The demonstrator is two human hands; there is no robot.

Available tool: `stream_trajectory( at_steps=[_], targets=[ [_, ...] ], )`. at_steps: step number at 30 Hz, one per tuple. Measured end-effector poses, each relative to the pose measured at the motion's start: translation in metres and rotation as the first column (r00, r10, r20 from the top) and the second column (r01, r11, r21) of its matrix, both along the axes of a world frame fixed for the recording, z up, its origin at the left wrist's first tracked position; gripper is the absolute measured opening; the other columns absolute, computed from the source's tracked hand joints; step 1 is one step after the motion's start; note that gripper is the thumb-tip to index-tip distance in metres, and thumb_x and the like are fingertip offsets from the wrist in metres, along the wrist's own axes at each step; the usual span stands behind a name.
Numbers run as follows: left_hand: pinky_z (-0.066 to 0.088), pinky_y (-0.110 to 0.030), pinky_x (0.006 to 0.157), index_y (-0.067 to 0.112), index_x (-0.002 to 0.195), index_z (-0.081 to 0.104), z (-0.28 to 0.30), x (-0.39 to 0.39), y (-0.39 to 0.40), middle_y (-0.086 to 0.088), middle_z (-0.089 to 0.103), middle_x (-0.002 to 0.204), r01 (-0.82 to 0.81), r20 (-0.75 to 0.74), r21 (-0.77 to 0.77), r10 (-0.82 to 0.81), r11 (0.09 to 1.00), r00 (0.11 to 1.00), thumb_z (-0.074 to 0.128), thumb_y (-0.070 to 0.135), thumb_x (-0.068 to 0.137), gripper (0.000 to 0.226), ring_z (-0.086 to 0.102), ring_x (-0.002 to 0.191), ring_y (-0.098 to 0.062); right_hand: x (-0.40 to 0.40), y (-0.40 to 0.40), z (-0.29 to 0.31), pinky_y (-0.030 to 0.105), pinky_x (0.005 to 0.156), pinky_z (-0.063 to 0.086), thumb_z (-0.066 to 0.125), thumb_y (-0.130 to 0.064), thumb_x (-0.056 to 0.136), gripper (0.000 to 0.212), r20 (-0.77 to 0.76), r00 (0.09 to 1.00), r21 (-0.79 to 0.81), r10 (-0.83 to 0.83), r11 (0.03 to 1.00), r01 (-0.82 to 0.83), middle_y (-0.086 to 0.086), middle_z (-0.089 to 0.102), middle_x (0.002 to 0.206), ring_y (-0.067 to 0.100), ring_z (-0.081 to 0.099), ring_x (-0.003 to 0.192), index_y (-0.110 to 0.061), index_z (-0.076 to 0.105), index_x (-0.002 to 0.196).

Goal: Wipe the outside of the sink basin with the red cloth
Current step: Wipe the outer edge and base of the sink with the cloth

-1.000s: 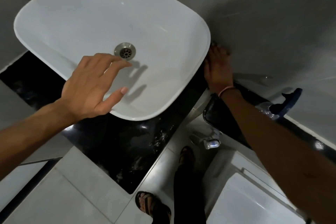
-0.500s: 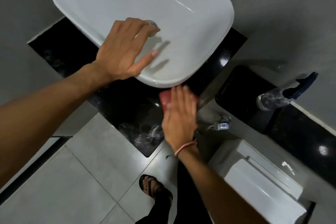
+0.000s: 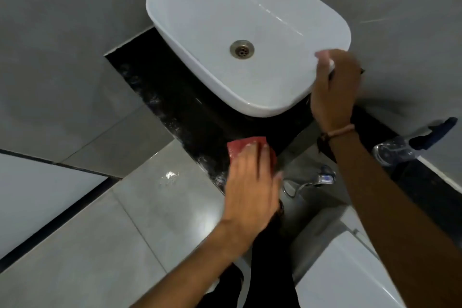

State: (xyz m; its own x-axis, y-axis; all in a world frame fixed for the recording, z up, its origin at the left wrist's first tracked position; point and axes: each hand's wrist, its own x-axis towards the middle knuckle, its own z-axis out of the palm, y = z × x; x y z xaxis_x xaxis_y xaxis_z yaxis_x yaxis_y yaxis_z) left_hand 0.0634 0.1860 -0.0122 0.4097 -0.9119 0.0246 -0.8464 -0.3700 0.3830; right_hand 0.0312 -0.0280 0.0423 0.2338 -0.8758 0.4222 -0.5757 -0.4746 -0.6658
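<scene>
The red cloth [image 3: 246, 145] is being pressed onto the front edge of the black desk [image 3: 175, 112], just below the near corner of the sink basin [image 3: 212, 20] and apart from it, by the left hand [image 3: 250, 182]. Its fingers [image 3: 247, 160] are being laid straight and close together on the cloth. The basin's right rim is being gripped by the right hand [image 3: 335, 90], thumb hooked over it, the other fingers hidden outside.

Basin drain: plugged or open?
Open: the drain shows bare metal strainer holes with no plug over it, and the basin around it holds no pooled water.
</scene>
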Motion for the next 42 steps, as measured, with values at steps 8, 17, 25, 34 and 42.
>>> stream_trajectory(
  at_steps=[8, 17, 25, 34, 42],
  targets=[
    [0.019, -0.044, 0.129, 0.008, 0.160, 0.021, -0.058, 0.001, -0.020, -0.012, 0.024, 0.169, -0.026, 0.162, 0.185, -0.004, 0.982, 0.987, 0.024, 0.050, 0.105, 0.069, 0.023, 0.157, -0.025, 0.060, -0.003, -0.012, 0.037, 0.091, 0.049, 0.041, -0.059, 0.099, 0.051, -0.285, 0.921, 0.099, 0.265, 0.964, -0.247, 0.001, 0.072, 0.121, 0.023, 0.060, 0.119, -0.020, 0.072, 0.111],
    [0.022, -0.046, 0.129, 0.012, 0.160, 0.021, -0.071, 0.116, 0.008, -0.007, 0.022, 0.170, 0.547, 0.202, 0.098, -0.555, 0.831, 0.807, 0.030, 0.042, 0.105, 0.063, 0.015, 0.160, -0.019, 0.062, -0.012, -0.012, 0.034, 0.085, 0.046, 0.038, -0.066, 0.098, 0.059, -0.427, 0.830, 0.151, 0.359, 0.933, -0.327, -0.001, 0.071, 0.121, 0.018, 0.058, 0.121, -0.020, 0.070, 0.116],
    [0.020, -0.052, 0.129, 0.011, 0.157, 0.031, -0.065, 0.365, -0.032, -0.016, 0.030, 0.166, 0.435, 0.293, 0.151, -0.460, 0.888, 0.838, 0.035, 0.039, 0.101, 0.063, 0.028, 0.156, -0.031, 0.063, -0.016, -0.009, 0.036, 0.095, 0.044, 0.038, -0.073, 0.094, 0.070, -0.473, 0.784, 0.173, 0.402, 0.915, -0.364, 0.005, 0.068, 0.132, 0.023, 0.055, 0.130, -0.016, 0.067, 0.124],
    [0.010, -0.048, 0.130, 0.011, 0.158, 0.028, -0.066, 0.393, -0.061, -0.014, 0.027, 0.168, -0.432, 0.067, -0.023, 0.432, 0.902, 0.899, 0.040, 0.036, 0.097, 0.068, 0.022, 0.157, -0.031, 0.067, -0.018, -0.010, 0.032, 0.096, 0.039, 0.040, -0.071, 0.093, 0.071, -0.469, 0.783, 0.200, 0.409, 0.913, -0.357, 0.010, 0.070, 0.129, 0.027, 0.056, 0.128, -0.012, 0.068, 0.123],
    [0.011, -0.048, 0.131, 0.014, 0.159, 0.027, -0.066, 0.072, -0.002, -0.009, 0.025, 0.169, -0.020, 0.088, 0.063, 0.015, 0.998, 0.996, 0.049, 0.041, 0.086, 0.080, 0.021, 0.158, -0.025, 0.067, -0.012, -0.008, 0.045, 0.101, 0.048, 0.043, -0.070, 0.093, 0.068, -0.431, 0.809, 0.200, 0.399, 0.917, -0.346, 0.009, 0.070, 0.129, 0.027, 0.055, 0.130, -0.014, 0.069, 0.121]
  ],
)
